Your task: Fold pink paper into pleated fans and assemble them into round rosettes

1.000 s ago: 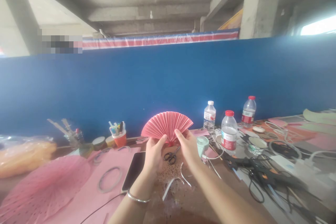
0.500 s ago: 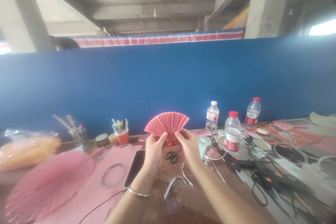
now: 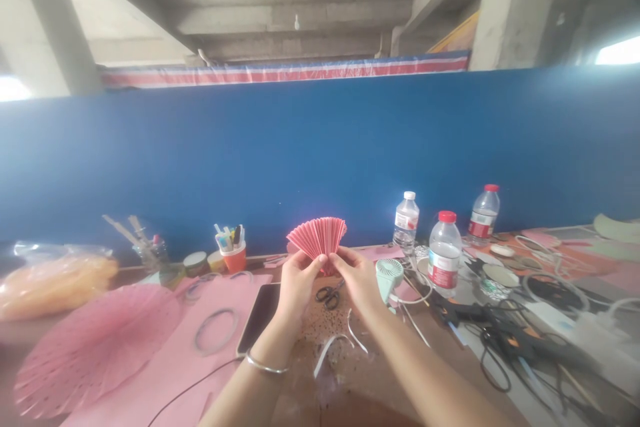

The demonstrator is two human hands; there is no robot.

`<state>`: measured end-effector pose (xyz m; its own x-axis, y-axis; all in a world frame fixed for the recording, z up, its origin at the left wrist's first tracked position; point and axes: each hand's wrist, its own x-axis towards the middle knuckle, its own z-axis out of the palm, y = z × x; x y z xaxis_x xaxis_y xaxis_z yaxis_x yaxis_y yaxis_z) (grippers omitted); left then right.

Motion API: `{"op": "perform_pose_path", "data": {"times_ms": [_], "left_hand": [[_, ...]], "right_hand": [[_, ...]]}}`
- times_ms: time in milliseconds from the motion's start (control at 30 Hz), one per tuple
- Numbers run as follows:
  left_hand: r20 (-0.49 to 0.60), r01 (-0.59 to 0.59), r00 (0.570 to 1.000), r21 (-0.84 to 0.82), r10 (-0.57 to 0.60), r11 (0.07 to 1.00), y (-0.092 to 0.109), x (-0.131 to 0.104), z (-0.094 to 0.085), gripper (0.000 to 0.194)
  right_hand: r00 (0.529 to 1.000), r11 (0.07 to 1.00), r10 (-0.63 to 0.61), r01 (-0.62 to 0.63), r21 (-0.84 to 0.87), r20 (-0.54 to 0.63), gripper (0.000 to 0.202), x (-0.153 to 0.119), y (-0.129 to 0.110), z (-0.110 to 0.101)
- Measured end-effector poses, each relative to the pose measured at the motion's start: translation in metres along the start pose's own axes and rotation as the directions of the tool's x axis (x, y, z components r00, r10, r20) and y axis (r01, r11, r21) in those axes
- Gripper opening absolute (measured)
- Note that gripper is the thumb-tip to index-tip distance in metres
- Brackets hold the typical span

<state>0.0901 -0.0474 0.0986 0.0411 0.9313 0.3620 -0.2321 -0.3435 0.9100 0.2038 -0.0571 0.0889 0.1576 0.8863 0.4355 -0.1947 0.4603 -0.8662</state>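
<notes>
Held up above the table, a pink pleated paper fan point(image 3: 317, 235) is partly spread, its folds pointing upward. My left hand point(image 3: 299, 280) pinches its lower left side, thumb near the gathered base. On the lower right, my right hand point(image 3: 356, 273) pinches it too, with both thumbs almost meeting. Part of the base is hidden behind my fingers. Black scissors point(image 3: 329, 296) lie on the table just below the fan. White paper strips point(image 3: 333, 347) and small dark specks are scattered between my forearms.
A large pink pleated paper disc point(image 3: 100, 347) and a dark-screened phone point(image 3: 257, 320) lie left. An orange pen cup point(image 3: 233, 257) stands behind. To the right are a mint handheld fan point(image 3: 389, 275), water bottles point(image 3: 445, 253), a black glue gun point(image 3: 465, 313) and tangled cables.
The paper fan has been squeezed from a wide spread to a narrower one. Both hands have drawn slightly closer together, still gripping it.
</notes>
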Motion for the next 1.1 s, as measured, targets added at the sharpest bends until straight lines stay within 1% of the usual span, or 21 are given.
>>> {"op": "perform_pose_path", "data": {"times_ms": [100, 167, 200, 267, 333, 400, 467, 500, 533, 567, 633, 667, 733, 767, 800, 833, 900, 933, 1000, 1067, 1100], "left_hand": [[-0.016, -0.021, 1.0, 0.115, 0.023, 0.993, 0.0, 0.001, -0.001, 0.031], [0.009, -0.043, 0.999, 0.197, 0.043, 0.979, 0.001, 0.001, -0.002, 0.03], [0.025, -0.051, 0.999, 0.239, 0.046, 0.97, 0.001, 0.001, -0.002, 0.029], [0.048, -0.062, 0.998, 0.333, 0.049, 0.941, 0.002, 0.0, -0.001, 0.027], [0.054, -0.084, 0.996, 0.452, 0.067, 0.888, 0.004, -0.001, -0.001, 0.027], [0.065, -0.116, 0.993, 0.559, 0.097, 0.821, 0.006, -0.001, -0.001, 0.027], [0.098, -0.142, 0.99, 0.62, 0.104, 0.772, 0.008, -0.001, -0.001, 0.025], [0.12, -0.152, 0.988, 0.642, 0.098, 0.751, 0.008, -0.001, -0.002, 0.024], [0.143, -0.166, 0.985, 0.671, 0.094, 0.723, 0.009, -0.002, -0.002, 0.023], [0.166, -0.191, 0.981, 0.706, 0.103, 0.682, 0.009, -0.002, -0.003, 0.022], [0.226, -0.285, 0.959, 0.778, 0.173, 0.56, 0.009, -0.005, -0.003, 0.017], [0.264, -0.342, 0.938, 0.803, 0.224, 0.489, 0.009, -0.006, -0.003, 0.015], [0.341, -0.441, 0.889, 0.818, 0.305, 0.37, 0.009, -0.01, -0.003, 0.015], [0.368, -0.47, 0.871, 0.817, 0.324, 0.334, 0.01, -0.011, -0.002, 0.015], [0.382, -0.482, 0.863, 0.817, 0.329, 0.316, 0.01, -0.011, -0.002, 0.014], [0.382, -0.48, 0.865, 0.82, 0.326, 0.312, 0.011, -0.011, -0.002, 0.014], [0.363, -0.452, 0.885, 0.82, 0.291, 0.351, 0.013, -0.009, -0.002, 0.018], [0.356, -0.434, 0.899, 0.806, 0.255, 0.402, 0.014, -0.008, -0.002, 0.02], [0.389, -0.401, 0.909, 0.726, 0.148, 0.559, 0.018, -0.007, -0.003, 0.02], [0.464, -0.343, 0.885, 0.6, 0.035, 0.722, 0.021, -0.007, -0.003, 0.019], [0.492, -0.313, 0.871, 0.552, 0.001, 0.773, 0.023, -0.008, -0.003, 0.02]], "right_hand": [[0.997, 0.991, -0.05, 0.056, -0.124, 0.055, 0.025, -0.001, -0.004, -0.001], [0.988, 0.944, -0.122, 0.144, -0.297, 0.09, 0.023, -0.002, -0.007, -0.002], [0.979, 0.896, -0.168, 0.199, -0.398, 0.111, 0.024, -0.003, -0.008, -0.002], [0.95, 0.761, -0.255, 0.313, -0.569, 0.182, 0.027, -0.005, -0.01, -0.002], [0.911, 0.615, -0.3, 0.411, -0.673, 0.282, 0.031, -0.007, -0.012, -0.002], [0.883, 0.49, -0.301, 0.467, -0.736, 0.36, 0.037, -0.009, -0.014, -0.002], [0.871, 0.412, -0.29, 0.488, -0.77, 0.397, 0.036, -0.01, -0.018, -0.003], [0.871, 0.407, -0.284, 0.487, -0.772, 0.4, 0.032, -0.009, -0.02, -0.003], [0.876, 0.43, -0.278, 0.48, -0.765, 0.394, 0.026, -0.009, -0.022, -0.003], [0.887, 0.476, -0.271, 0.461, -0.749, 0.373, 0.022, -0.009, -0.024, -0.004], [0.918, 0.595, -0.25, 0.395, -0.699, 0.307, 0.018, -0.008, -0.027, -0.003], [0.932, 0.647, -0.241, 0.362, -0.671, 0.271, 0.015, -0.008, -0.027, -0.002], [0.948, 0.716, -0.244, 0.32, -0.621, 0.206, 0.013, -0.008, -0.027, -0.001], [0.953, 0.739, -0.252, 0.303, -0.602, 0.17, 0.014, -0.007, -0.027, -0.001], [0.958, 0.762, -0.258, 0.282, -0.583, 0.127, 0.014, -0.007, -0.026, -0.001], [0.964, 0.787, -0.254, 0.256, -0.561, 0.083, 0.015, -0.006, -0.026, -0.002], [0.976, 0.845, -0.216, 0.201, -0.495, 0.027, 0.017, -0.005, -0.027, -0.004], [0.981, 0.876, -0.192, 0.182, -0.446, 0.022, 0.017, -0.004, -0.028, -0.005], [0.987, 0.934, -0.153, 0.162, -0.319, 0.054, 0.017, -0.003, -0.03, -0.006], [0.987, 0.97, -0.135, 0.151, -0.193, 0.091, 0.017, -0.003, -0.032, -0.007], [0.985, 0.978, -0.134, 0.149, -0.144, 0.106, 0.018, -0.002, -0.032, -0.007]]}}
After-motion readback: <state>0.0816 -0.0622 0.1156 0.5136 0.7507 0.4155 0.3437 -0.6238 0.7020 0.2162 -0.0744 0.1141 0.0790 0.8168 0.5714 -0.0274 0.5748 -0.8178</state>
